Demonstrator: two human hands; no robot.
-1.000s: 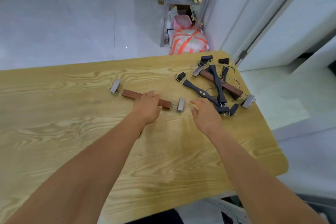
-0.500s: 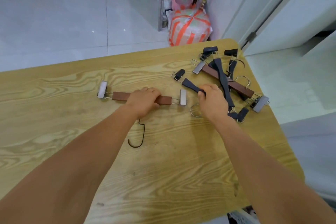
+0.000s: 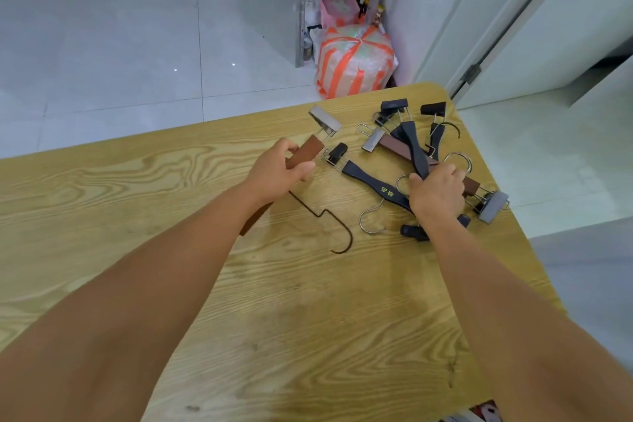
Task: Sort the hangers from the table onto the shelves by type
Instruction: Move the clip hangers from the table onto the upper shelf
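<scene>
At far-right corner of wood table (image 3: 308,336) I see hanger pile (image 3: 394,147), blk + brown mixed. L hand (image 3: 274,175) grips brown clip hanger (image 3: 306,151) by its bar, tilted, next to pile. R hand (image 3: 435,192) has fingers curled round black hanger (image 3: 412,140) in pile.

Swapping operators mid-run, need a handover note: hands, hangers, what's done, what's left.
Left hand: grips a brown hanger by its bar, held tilted, with its dark hook pointing back toward the person.
Right hand: fingers curled round a black hanger in the pile at the table's far right corner.
Pile: several black hangers, including a lettered hanger, plus a second brown hanger, all crossed over each other.
Done: nothing visible; no hanger shows on the rack behind.
Left: everything; each type still has to go to its shelf.
</scene>
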